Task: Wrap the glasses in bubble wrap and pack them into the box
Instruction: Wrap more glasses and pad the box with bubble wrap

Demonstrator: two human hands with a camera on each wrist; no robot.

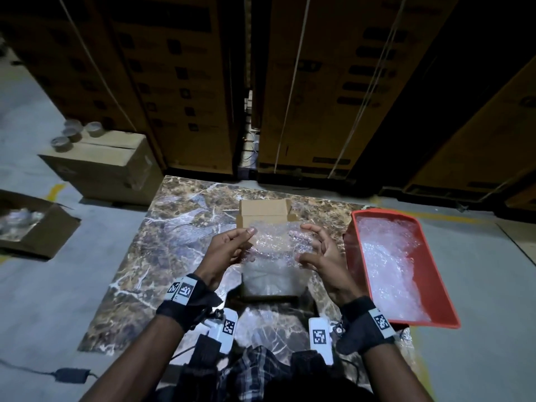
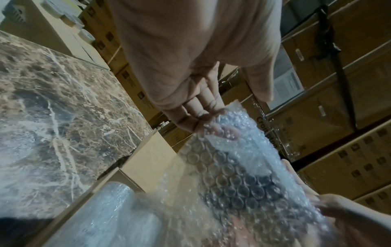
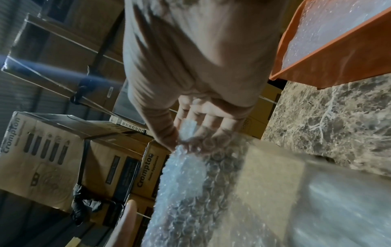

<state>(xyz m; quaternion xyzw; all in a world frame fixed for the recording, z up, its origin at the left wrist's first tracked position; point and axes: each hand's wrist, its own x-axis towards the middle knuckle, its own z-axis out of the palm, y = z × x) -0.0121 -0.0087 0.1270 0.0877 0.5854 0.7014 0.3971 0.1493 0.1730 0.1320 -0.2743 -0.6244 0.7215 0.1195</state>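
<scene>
Over the marble table (image 1: 174, 227), both hands hold a sheet of bubble wrap (image 1: 275, 242) stretched between them. My left hand (image 1: 232, 245) pinches its left edge between thumb and fingers (image 2: 201, 108). My right hand (image 1: 316, 250) grips the right edge with curled fingers (image 3: 203, 120). Whether a glass lies inside the bubble wrap (image 2: 243, 175) I cannot tell. Under the hands stands a small open cardboard box (image 1: 262, 208) with its flaps up. A pale wrapped bundle (image 1: 269, 277) lies inside it.
A red tray (image 1: 356, 256) with loose bubble wrap (image 1: 388, 256) sits on the table to the right. On the floor at the left are a closed carton (image 1: 101, 166) topped with tape rolls (image 1: 72, 133) and an open carton (image 1: 32, 227). Tall stacked cartons (image 1: 185, 82) stand behind.
</scene>
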